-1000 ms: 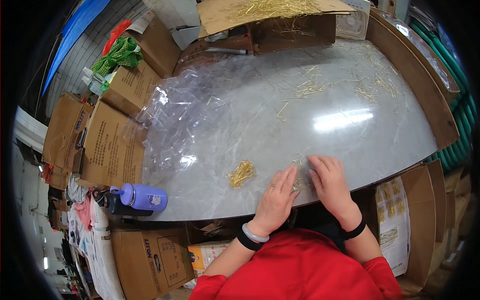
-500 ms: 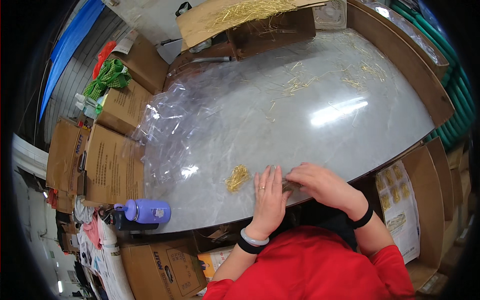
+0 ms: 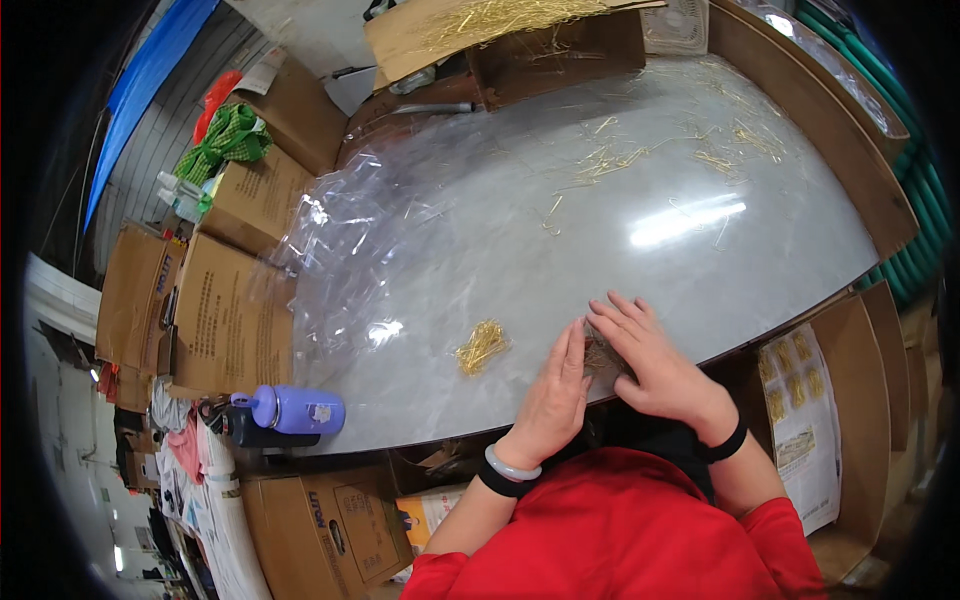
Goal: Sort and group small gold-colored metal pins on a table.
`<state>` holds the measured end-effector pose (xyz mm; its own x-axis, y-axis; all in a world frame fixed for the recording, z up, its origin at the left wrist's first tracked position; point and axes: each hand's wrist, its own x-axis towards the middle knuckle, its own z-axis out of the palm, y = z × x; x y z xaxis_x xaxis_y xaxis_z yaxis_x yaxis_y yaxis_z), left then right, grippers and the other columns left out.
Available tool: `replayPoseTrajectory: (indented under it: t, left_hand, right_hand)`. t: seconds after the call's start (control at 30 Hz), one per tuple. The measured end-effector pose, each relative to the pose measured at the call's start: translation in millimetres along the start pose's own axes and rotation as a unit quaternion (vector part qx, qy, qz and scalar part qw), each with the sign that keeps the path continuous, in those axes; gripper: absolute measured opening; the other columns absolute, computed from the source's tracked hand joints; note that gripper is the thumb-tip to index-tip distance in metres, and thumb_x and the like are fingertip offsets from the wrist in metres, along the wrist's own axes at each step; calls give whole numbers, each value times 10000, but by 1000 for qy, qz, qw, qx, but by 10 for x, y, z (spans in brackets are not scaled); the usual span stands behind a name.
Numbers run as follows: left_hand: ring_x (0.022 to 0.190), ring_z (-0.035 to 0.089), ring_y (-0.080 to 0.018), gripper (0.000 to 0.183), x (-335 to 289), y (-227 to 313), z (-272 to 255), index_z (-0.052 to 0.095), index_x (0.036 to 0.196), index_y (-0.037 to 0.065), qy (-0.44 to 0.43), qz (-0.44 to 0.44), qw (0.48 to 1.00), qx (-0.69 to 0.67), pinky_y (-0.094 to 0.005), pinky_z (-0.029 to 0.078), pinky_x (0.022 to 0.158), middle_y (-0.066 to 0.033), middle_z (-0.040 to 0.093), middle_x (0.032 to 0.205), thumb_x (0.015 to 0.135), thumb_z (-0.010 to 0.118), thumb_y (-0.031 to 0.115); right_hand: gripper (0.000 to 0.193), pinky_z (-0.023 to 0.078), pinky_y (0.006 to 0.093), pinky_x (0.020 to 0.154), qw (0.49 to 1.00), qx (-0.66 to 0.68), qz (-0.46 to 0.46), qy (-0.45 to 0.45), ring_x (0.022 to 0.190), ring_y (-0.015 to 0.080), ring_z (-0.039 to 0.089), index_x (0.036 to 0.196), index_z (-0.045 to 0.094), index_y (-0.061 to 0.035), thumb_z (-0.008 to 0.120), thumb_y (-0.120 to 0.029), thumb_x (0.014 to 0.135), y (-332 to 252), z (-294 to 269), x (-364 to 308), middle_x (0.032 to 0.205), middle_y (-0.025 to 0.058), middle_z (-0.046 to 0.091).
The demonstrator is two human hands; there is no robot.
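Observation:
My left hand (image 3: 557, 390) stands on edge at the table's near side, its fingers straight and close together. My right hand (image 3: 655, 362) lies opposite with fingers stretched out, its fingertips close to the left ones. Between the two palms shows a small bundle of thin wire-like pieces (image 3: 598, 356), partly hidden by the hands; I cannot tell whether a clear bag surrounds it. Left of my left hand, a small pile of gold wire pieces (image 3: 482, 347) rests on the grey glossy table (image 3: 450, 400).
Clear plastic bags (image 3: 350, 230) spread over the table's left side. Loose gold wires (image 3: 610, 160) lie at the back, below a cardboard box (image 3: 555, 70) heaped with more. A purple bottle (image 3: 308, 411) stands front left. At right, an open carton (image 3: 860, 400) holds small packed bundles (image 3: 795, 375).
My left hand has turned from lying flat onto its edge. My right hand has gone from bent fingers at the bundle to stretched fingers beside it.

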<state>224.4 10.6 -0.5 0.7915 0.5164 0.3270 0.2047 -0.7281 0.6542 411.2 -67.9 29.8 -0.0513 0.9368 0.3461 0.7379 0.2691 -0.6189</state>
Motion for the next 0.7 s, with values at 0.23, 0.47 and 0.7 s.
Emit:
replayPoseTrajectory:
  t: [0.23, 0.47, 0.7]
  left_hand:
    - [1370, 459, -422, 826, 14, 61, -6, 144, 1609, 2, 9, -14, 1000, -8, -437, 442, 1099, -275, 272, 1572, 914, 581, -86]
    - [1419, 389, -446, 812, -2, -35, 56, 122, 1612, 1, 3, -6, 999, -48, -432, 404, 1145, -280, 272, 1579, 920, 528, -124]
    - [1458, 346, -434, 847, 8, -21, 6, 96, 1615, -5, 9, -9, 997, -74, -450, 333, 1196, -278, 260, 1596, 882, 503, -131]
  right_hand:
    - [620, 381, 474, 1139, 994, -34, 70, -78, 1280, 379, 511, 1397, 485, -1, 635, 60, 799, 29, -14, 57, 1306, 148, 606]
    - [618, 393, 480, 1136, 994, 29, 52, 92, 1329, 470, 451, 1405, 447, 60, 526, 142, 797, -122, 393, -154, 1449, 292, 433]
    - [662, 374, 487, 1165, 993, 84, 19, 82, 1398, 468, 402, 1437, 416, 64, 525, 135, 787, -24, 315, -83, 1487, 292, 417]
